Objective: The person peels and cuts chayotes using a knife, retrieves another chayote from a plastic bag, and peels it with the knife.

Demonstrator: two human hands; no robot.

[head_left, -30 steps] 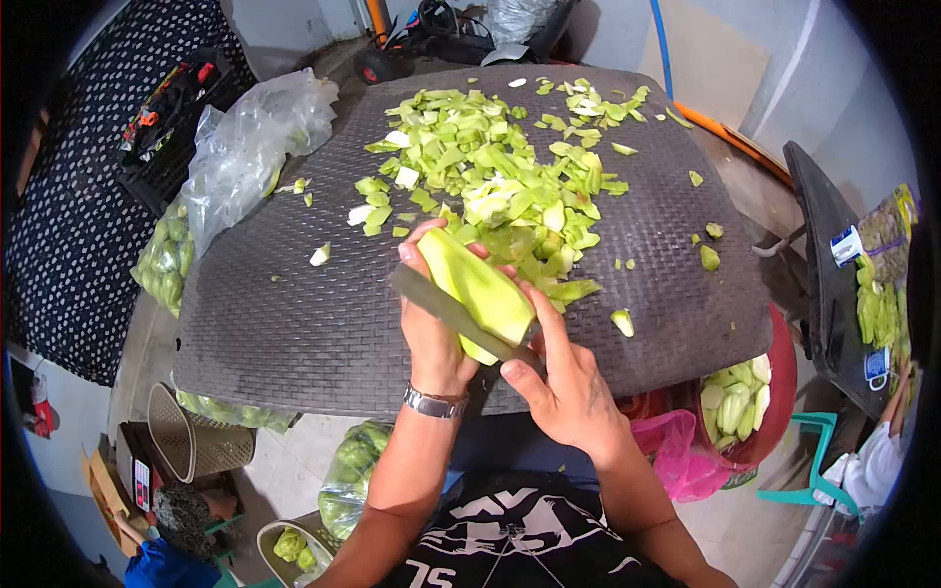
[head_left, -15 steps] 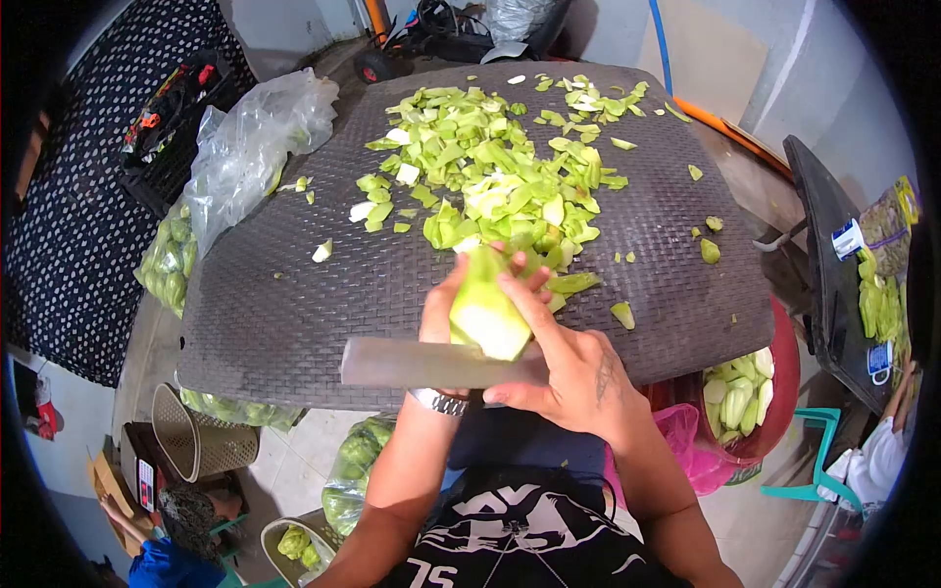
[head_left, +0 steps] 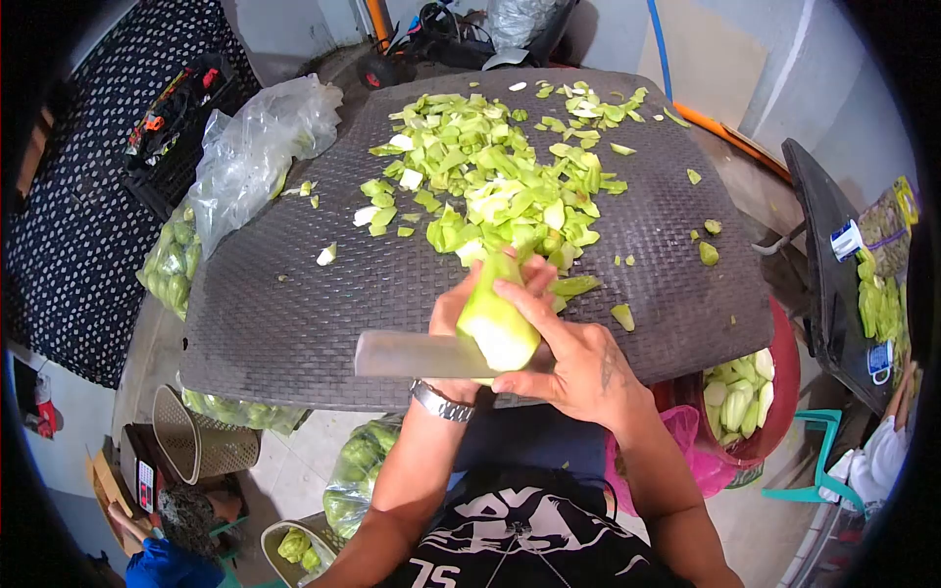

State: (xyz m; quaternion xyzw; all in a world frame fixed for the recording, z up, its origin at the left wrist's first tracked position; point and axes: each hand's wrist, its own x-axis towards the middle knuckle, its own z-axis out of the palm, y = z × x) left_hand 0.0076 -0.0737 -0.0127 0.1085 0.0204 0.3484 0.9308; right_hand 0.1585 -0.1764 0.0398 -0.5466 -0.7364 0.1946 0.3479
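A pale green peeled vegetable (head_left: 498,318) is held between my two hands over the near edge of the dark woven table (head_left: 284,333). My left hand (head_left: 453,312) is wrapped round its left side and underside. In my right hand (head_left: 578,367) is a wide-bladed knife (head_left: 412,355), its blade pointing left across the vegetable's near end; the handle is hidden by the fingers. Just beyond the hands lies a heap of green peelings (head_left: 510,186), with loose pieces scattered round it.
A clear plastic bag (head_left: 260,147) lies on the table's left edge. At the lower right stands a red tub (head_left: 782,392) of peeled vegetables beside a pink bag (head_left: 686,461). Two other people, in blue (head_left: 167,563) and white (head_left: 877,465), are at the lower corners.
The vegetable has turned from slanting to nearly upright, its cut end towards me. The knife has swung from a slant to nearly level and lies across the near end.
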